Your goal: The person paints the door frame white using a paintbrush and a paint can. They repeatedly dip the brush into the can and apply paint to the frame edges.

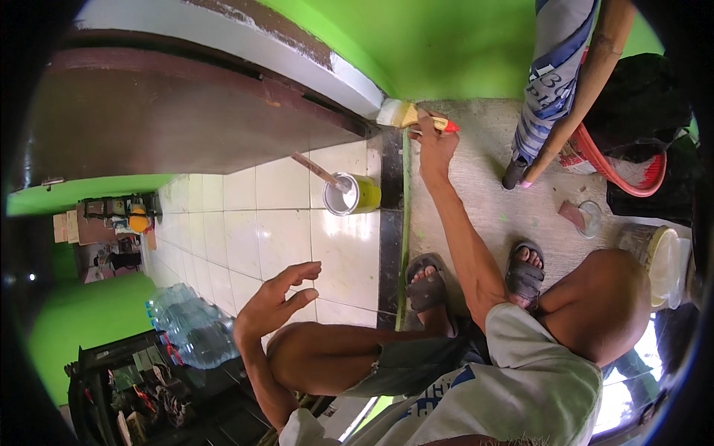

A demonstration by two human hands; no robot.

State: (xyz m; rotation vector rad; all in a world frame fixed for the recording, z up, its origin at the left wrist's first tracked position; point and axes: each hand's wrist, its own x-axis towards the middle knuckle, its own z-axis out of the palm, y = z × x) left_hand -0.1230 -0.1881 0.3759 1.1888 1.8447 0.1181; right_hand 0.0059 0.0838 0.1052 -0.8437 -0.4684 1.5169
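My right hand (433, 145) is closed around the handle of a paintbrush (407, 115) with a red handle tip. Its white-coated bristles touch the foot of the white-painted door frame (349, 83), beside the green wall. My left hand (279, 299) hangs in the air over my bent knee, fingers stretched out and thumb apart, holding nothing. On the white tiles between my hands stands an open paint can (364, 195), yellow-green outside and white inside. A wooden stick (316, 169) leans out over its rim.
A brown door (171, 111) stands at the left. To the right are a folded umbrella (554, 82), a bamboo pole (587, 89), a red-rimmed bucket (662, 178) and a pale tub (643, 249). Several water bottles (190, 327) and a black rack (97, 386) are at lower left.
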